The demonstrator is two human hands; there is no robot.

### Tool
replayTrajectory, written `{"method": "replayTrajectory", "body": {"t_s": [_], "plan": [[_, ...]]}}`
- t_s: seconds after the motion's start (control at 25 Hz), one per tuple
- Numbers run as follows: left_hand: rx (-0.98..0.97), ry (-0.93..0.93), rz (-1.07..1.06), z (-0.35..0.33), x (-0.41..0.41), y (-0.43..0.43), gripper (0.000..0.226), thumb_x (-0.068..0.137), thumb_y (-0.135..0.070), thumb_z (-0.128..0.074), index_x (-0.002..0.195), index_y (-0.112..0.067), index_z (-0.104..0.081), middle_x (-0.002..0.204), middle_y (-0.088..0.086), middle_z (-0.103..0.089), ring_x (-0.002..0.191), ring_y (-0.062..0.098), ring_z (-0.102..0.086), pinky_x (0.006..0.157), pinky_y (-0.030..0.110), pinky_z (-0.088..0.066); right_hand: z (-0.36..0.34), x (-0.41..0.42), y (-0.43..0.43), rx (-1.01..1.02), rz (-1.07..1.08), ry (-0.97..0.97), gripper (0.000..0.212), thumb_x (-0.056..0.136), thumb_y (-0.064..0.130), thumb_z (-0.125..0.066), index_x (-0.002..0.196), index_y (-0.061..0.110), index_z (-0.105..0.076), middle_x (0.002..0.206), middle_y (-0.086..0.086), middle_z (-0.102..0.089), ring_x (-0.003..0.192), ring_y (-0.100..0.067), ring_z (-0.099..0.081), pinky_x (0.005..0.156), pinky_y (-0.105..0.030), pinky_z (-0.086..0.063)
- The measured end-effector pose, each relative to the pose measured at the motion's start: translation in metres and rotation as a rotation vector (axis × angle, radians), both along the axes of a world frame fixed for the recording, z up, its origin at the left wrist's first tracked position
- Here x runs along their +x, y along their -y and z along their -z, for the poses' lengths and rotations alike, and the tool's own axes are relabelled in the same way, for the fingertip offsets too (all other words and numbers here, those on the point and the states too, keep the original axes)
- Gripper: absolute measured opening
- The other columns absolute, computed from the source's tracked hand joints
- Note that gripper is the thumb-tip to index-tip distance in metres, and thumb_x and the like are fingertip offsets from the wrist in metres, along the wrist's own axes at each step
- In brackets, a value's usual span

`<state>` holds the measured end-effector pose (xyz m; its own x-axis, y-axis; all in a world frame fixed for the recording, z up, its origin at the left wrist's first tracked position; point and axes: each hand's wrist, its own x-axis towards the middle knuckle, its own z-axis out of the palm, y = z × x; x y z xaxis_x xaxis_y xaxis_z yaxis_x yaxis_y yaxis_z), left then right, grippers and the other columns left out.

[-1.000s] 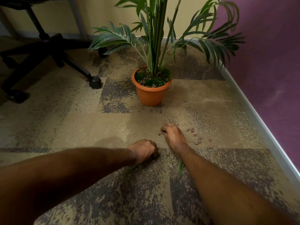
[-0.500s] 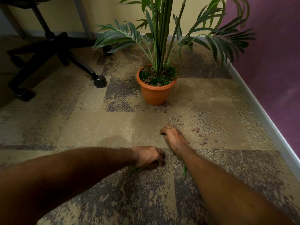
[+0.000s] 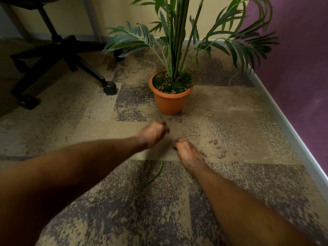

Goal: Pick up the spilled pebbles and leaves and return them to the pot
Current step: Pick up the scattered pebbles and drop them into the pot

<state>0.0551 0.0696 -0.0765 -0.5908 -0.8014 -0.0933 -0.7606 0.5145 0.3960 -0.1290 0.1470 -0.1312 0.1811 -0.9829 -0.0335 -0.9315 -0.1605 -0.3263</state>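
Observation:
An orange pot (image 3: 170, 103) with a palm plant stands on the carpet ahead. Several brown pebbles (image 3: 219, 150) lie scattered to the right of my right hand (image 3: 188, 153), which rests palm down on the carpet with its fingertips bent. My left hand (image 3: 152, 134) is blurred and raised off the floor between me and the pot, its fingers curled shut around what seems to be a small handful of pebbles. A long green leaf (image 3: 156, 173) and one stray pebble (image 3: 169, 185) lie between my forearms. My right forearm partly covers another leaf tip (image 3: 200, 189).
A black office chair base with castors (image 3: 110, 87) stands at the left, close to the pot. A white skirting board (image 3: 291, 132) and a purple wall bound the carpet on the right. Palm fronds overhang the pot.
My left hand has lifted off the carpet and moved forward toward the pot, uncovering the long leaf. My right hand has stayed in place on the carpet.

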Motion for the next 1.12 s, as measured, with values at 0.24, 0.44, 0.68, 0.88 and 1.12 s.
{"method": "replayTrajectory", "body": {"t_s": [0.24,0.44,0.68,0.88,1.12], "plan": [[-0.238,-0.321,-0.415,-0.067,0.004,0.074,0.035,0.099,0.002,-0.045,0.105,-0.013,-0.077,0.093,0.008,-0.071,0.077,0.021,-0.065,0.064,0.033,-0.052,0.008,0.004,-0.005,-0.016,-0.079,-0.051,0.038,0.09,-0.008,-0.063,0.121,0.011,-0.069,0.123,-0.006,-0.063,0.117,-0.02,-0.053,0.095,-0.028,-0.049],[-0.189,-0.469,-0.51,-0.087,-0.016,0.096,0.042,0.098,0.007,-0.042,0.113,-0.01,-0.078,0.099,0.005,-0.073,0.074,0.009,-0.064,0.055,0.006,-0.042,0.006,0.007,-0.002,-0.018,-0.101,-0.073,0.038,0.087,-0.011,-0.061,0.119,0.007,-0.07,0.124,-0.008,-0.065,0.122,-0.022,-0.052,0.098,-0.028,-0.046],[-0.221,-0.505,-0.459,-0.078,-0.037,0.11,0.043,0.096,0.009,-0.043,0.129,0.002,-0.069,0.13,0.019,-0.069,0.11,0.02,-0.067,0.079,0.007,-0.049,0.016,0.002,0.0,-0.047,-0.099,-0.055,0.042,0.087,-0.01,-0.058,0.123,0.008,-0.07,0.133,-0.008,-0.064,0.129,-0.024,-0.049,0.102,-0.032,-0.046],[-0.289,-0.463,-0.382,-0.069,-0.027,0.102,0.045,0.096,0.007,-0.048,0.136,-0.005,-0.067,0.138,0.015,-0.066,0.125,0.023,-0.061,0.098,0.005,-0.036,0.014,0.003,0.0,-0.06,-0.088,-0.081,0.032,0.087,-0.007,-0.059,0.112,0.007,-0.073,0.122,-0.009,-0.068,0.123,-0.025,-0.053,0.098,-0.03,-0.046],[-0.367,-0.089,-0.415,-0.039,-0.007,0.077,0.053,0.101,-0.016,-0.049,0.153,-0.01,-0.043,0.158,0.016,-0.044,0.141,0.037,-0.042,0.115,0.051,-0.043,-0.009,0.003,-0.004,-0.028,-0.134,-0.136,0.037,0.085,-0.014,-0.064,0.114,0.007,-0.068,0.114,-0.009,-0.063,0.108,-0.023,-0.058,0.091,-0.033,-0.054]]}}
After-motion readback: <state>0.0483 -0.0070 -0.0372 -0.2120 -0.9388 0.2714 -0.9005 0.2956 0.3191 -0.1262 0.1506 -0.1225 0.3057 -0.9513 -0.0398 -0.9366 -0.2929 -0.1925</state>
